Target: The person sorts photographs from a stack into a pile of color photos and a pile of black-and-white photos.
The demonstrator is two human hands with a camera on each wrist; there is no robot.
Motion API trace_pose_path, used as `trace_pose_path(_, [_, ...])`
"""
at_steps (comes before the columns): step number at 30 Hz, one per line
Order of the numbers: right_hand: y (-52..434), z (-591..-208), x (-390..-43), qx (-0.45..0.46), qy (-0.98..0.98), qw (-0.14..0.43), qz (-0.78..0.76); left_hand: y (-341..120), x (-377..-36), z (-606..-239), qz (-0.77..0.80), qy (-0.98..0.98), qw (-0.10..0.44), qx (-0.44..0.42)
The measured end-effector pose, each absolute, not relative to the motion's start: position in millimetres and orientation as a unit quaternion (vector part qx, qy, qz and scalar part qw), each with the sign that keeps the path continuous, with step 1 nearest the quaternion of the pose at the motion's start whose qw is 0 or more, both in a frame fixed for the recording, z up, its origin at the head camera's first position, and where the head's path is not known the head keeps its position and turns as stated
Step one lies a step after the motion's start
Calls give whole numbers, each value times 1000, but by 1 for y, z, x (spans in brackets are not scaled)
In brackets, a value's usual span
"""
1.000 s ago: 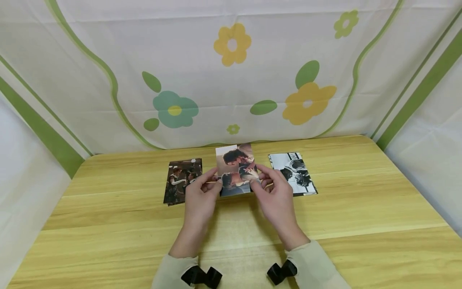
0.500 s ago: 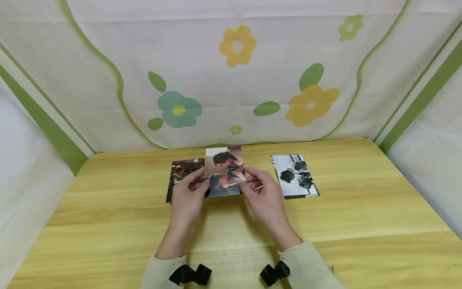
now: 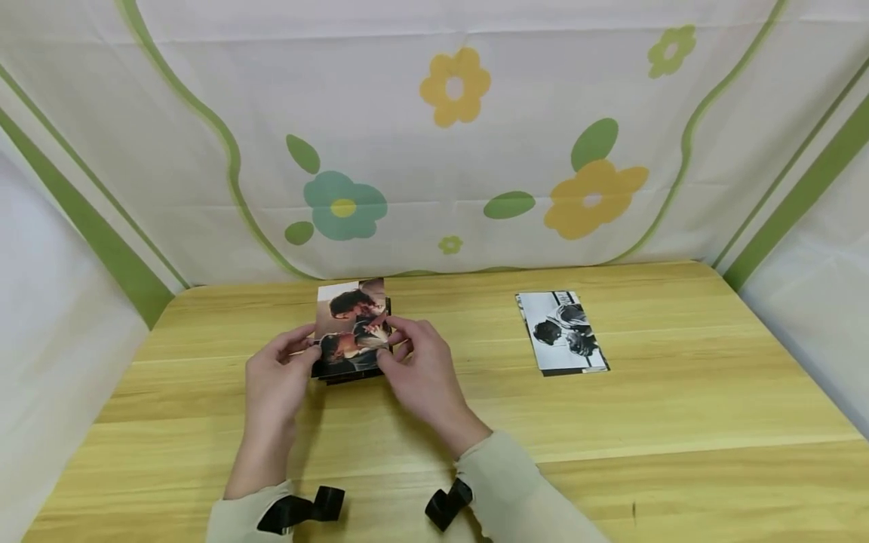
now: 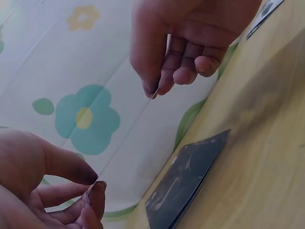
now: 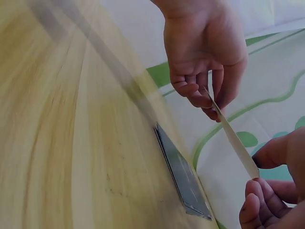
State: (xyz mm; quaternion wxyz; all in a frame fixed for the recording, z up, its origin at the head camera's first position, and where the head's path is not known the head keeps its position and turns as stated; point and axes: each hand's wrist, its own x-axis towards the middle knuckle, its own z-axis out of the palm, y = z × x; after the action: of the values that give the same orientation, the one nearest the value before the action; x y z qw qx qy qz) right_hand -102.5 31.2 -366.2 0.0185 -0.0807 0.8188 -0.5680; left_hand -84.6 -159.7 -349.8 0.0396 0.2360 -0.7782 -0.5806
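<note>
Now we carry the colour photo point(image 3: 351, 326), pinched by left hand point(image 3: 273, 386) and right hand point(image 3: 421, 377), leftward over the dark photo stack point(image 3: 353, 374) at centre-left.

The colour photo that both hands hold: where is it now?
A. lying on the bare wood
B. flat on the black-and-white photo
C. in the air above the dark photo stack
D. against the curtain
C: the wrist views show the colour photo pinched between left hand and right hand, lifted clear of the dark photo stack on the table.

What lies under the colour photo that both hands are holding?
Held above the wooden table by both hands, the colour photo print hangs over a dark photo print lying flat. Its picture is mostly covered in the head view.
</note>
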Motion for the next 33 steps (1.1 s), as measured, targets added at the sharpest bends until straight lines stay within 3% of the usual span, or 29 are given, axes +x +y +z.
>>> trace_pose_path(6, [23,-376,-110,-75,828,24,-555,-159,-90,-363,-551,-797,82,231])
trace_pose_path(20, [11,-389,-115,-70,887,65,-452,-165,-95,-389,-458,-858,107,206])
trace_pose_path(33, [27,-391,-113,-108,882,90,-449,-163,-94,-384,-464,-855,91,214])
